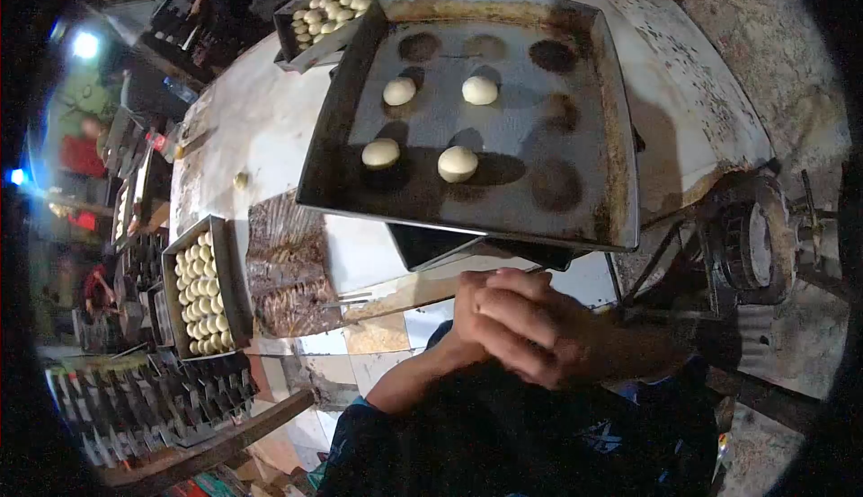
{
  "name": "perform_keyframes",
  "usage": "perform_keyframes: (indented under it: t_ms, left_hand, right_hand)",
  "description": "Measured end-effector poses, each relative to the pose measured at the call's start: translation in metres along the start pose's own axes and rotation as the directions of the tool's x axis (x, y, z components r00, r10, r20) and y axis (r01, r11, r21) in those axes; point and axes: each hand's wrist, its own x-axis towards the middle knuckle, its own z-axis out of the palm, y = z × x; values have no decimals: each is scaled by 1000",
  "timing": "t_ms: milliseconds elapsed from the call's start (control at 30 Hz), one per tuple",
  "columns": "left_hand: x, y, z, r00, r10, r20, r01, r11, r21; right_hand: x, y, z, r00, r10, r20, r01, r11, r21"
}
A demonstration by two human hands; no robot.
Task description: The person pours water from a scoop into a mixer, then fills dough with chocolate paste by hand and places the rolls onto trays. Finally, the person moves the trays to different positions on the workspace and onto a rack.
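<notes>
My left hand [469, 310] and my right hand [539, 328] are pressed together in front of my body, fingers wrapped over each other. Whatever lies between the palms, if anything, is hidden. Just beyond them a large dark baking tray [593, 200] sits on top of other trays, tilted slightly in view. On it rest several pale dough balls, among them a near-left one [381, 154], a near-middle one [458, 164] and a far one [480, 91]. Dark round stains mark the tray's right side.
A tray of dough balls [337, 7] stands behind, and another full tray [205, 295] is at the left. One small dough piece [240, 180] lies on the white table [270, 128]. Stacked dark metal trays [162, 407] fill the lower left. Other people work at the far left.
</notes>
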Motion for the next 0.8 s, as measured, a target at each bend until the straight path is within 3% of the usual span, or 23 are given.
perform_keyframes:
  t_ms: [33, 67, 100, 133, 167, 200, 233, 267, 300, 367, 400, 433, 500, 567, 600, 633, 667, 733, 767, 800]
  left_hand:
    - [0, -8, 10, 996, 70, 58, -90, 846, 526]
    - [22, 38, -30, 987, 138, 84, -157, 945, 288]
    - [49, 92, -80, 967, 198, 163, -175, 974, -144]
    - [60, 121, -104, 948, 238, 210, -175, 944, -281]
    - [66, 136, -121, 942, 255, 219, -178, 931, -319]
    - [68, 133, -124, 936, 334, 109, -286, 905, -315]
    - [66, 132, -138, 942, 252, 221, -182, 938, -296]
    - [61, 129, -149, 948, 248, 200, -178, 932, -315]
    - [58, 125, -159, 953, 250, 173, -183, 926, -329]
    - [46, 114, -178, 957, 260, 126, -198, 909, -367]
    - [39, 107, -188, 959, 269, 92, -211, 891, -403]
    - [31, 98, -198, 964, 258, 66, -212, 894, -395]
    - [11, 74, -220, 966, 198, 164, -119, 911, -396]
    - [-12, 40, -234, 979, 160, 130, -116, 948, -295]
    - [-28, 27, -246, 968, 154, 198, -117, 976, -185]
    - [-45, 12, -261, 952, 132, 277, -116, 991, -72]
    - [-62, -7, -278, 969, 119, 217, -98, 989, -106]
    - [-102, -38, -334, 993, -105, -48, 83, 936, -342]
    - [-122, -51, -367, 919, -308, -247, 245, 935, -254]
    - [-148, -103, -393, 809, -244, -534, 208, 970, -128]
  right_hand:
    - [-4, 8, -8, 1000, 5, 6, -5, 1000, -5]
    - [-7, 16, -14, 996, 92, 8, -92, 987, 132]
    - [-9, 24, -22, 984, 175, 23, -175, 948, 267]
    - [-7, 32, -33, 962, 273, 29, -270, 921, 280]
    - [-5, 46, -39, 947, 319, -26, -302, 918, 256]
    - [-1, 61, -44, 928, 365, -77, -339, 910, 238]
    - [6, 79, -48, 899, 438, -21, -432, 893, 123]
    - [11, 92, -48, 862, 507, 19, -507, 862, -1]
    - [4, 100, -42, 866, 499, 31, -499, 866, -3]
    - [-5, 116, -30, 820, 469, 329, -401, 880, -255]
    - [2, 113, -38, 727, 533, 432, -493, 844, -212]
    - [8, 112, -43, 736, 510, 446, -469, 858, -207]
    - [17, 114, -48, 689, 577, 439, -454, 815, -359]
    - [39, 96, -48, 839, 532, 115, -428, 776, -463]
    - [45, 86, -44, 808, 587, -47, -512, 659, -551]
    - [41, 87, -51, 873, 408, -266, -480, 815, -326]
    - [52, 63, -30, 818, 306, -486, -449, 869, -209]
    - [34, 42, -17, 754, 115, -647, -411, 850, -328]
    - [31, 34, -4, 690, -8, -723, -357, 865, -351]
    - [40, 26, 13, 692, -18, -722, -338, 875, -346]
